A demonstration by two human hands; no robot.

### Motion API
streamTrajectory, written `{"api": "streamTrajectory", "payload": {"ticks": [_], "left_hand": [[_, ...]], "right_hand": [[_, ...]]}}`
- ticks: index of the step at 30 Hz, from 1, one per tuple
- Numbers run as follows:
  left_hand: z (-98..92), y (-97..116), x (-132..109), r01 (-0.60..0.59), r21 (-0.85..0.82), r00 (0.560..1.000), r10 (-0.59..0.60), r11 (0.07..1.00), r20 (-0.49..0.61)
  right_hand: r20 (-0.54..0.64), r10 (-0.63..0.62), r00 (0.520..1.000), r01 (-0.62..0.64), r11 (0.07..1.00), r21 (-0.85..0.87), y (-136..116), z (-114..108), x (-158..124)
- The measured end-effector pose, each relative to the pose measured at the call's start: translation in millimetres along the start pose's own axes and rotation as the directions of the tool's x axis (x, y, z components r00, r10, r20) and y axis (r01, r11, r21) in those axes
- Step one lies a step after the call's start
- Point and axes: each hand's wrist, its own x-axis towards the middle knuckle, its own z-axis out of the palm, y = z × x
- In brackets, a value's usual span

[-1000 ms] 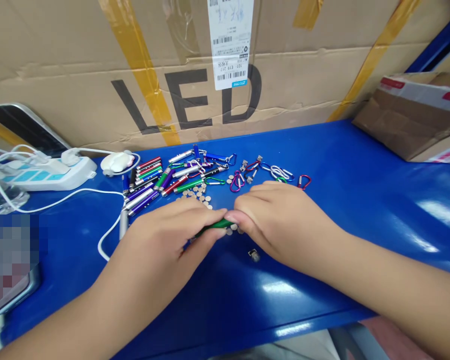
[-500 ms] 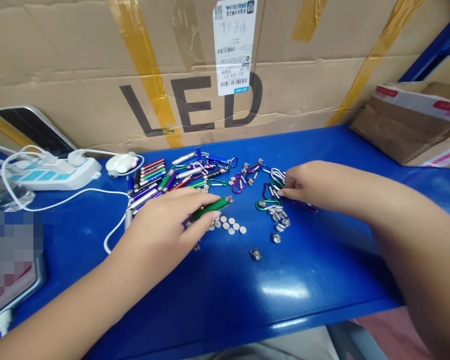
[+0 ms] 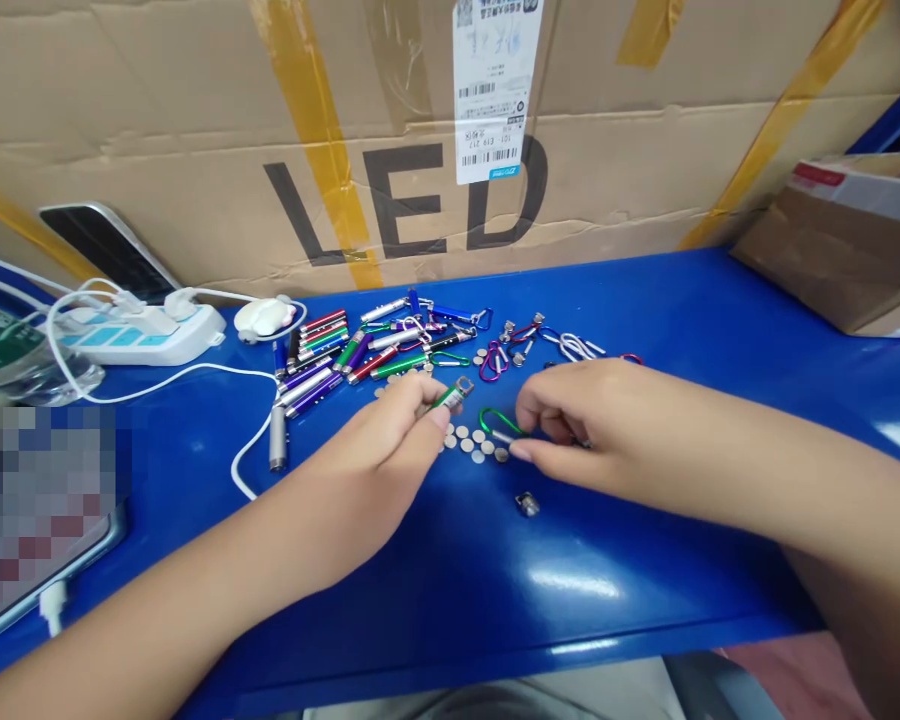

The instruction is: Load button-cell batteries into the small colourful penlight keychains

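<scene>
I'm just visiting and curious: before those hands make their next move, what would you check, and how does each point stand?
1. Left hand holding the green tube: ok.
2. Tube's metal end free of fingers: ok.
3. Right hand holding the green carabiner: ok.
4. Loose silver discs well clear of the right thumb: not ok, one lies close by its tip.
5. Small metal part on the blue table clear of both hands: ok.
6. Tube's inside: cannot tell, hidden.
</scene>
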Motion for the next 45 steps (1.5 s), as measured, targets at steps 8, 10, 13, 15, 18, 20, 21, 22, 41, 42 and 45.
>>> {"api": "streamTrajectory", "payload": {"ticks": [8, 10, 13, 15, 18, 20, 21, 22, 41, 42, 45], "left_hand": [[1.7, 10, 2, 0.033, 0.037, 0.991, -0.037, 0.999, 0.131], [2.3, 11, 4, 0.024, 0.074, 0.993, -0.033, 0.997, 0.113], [3.0, 12, 3, 0.013, 0.118, 0.997, -0.022, 0.993, 0.076], [3.3, 12, 2, -0.007, 0.131, 0.998, -0.001, 0.991, 0.062], [3.6, 12, 1, -0.032, 0.152, 0.999, 0.025, 0.988, 0.048], [3.7, 11, 0, -0.041, 0.16, 0.998, 0.034, 0.986, 0.05], [3.6, 10, 0, -0.044, 0.157, 0.998, 0.035, 0.987, 0.06], [3.5, 10, -1, -0.046, 0.15, 0.996, 0.035, 0.988, 0.078], [-27.9, -12, 20, -0.049, 0.117, 0.996, 0.058, 0.992, -0.075], [-36.3, -18, 25, -0.017, 0.181, 0.988, 0.044, 0.983, -0.146], [-59.2, -38, 40, 0.113, 0.398, 0.957, 0.007, 0.911, -0.288]], "right_hand": [[-0.099, -0.083, 0.992, 0.066, 0.984, -0.164, -15, 10, -4], [-0.091, -0.087, 0.992, 0.065, 0.972, -0.224, -18, 12, -3], [-0.076, -0.112, 0.991, 0.081, 0.94, -0.33, -22, 17, -2], [-0.073, -0.133, 0.989, 0.094, 0.915, -0.394, -23, 23, -2], [-0.078, -0.148, 0.986, 0.095, 0.878, -0.469, -23, 29, 0], [-0.078, -0.138, 0.987, 0.081, 0.863, -0.499, -22, 31, 1], [-0.079, -0.127, 0.989, 0.07, 0.86, -0.506, -22, 31, 2], [-0.085, -0.111, 0.99, 0.053, 0.859, -0.509, -21, 31, 3], [-0.137, 0.022, 0.99, -0.064, 0.948, -0.311, -17, 20, 7], [-0.139, 0.029, 0.99, -0.066, 0.962, -0.266, -15, 18, 7], [-0.151, 0.037, 0.988, -0.063, 0.984, -0.169, -8, 15, 5]]}}
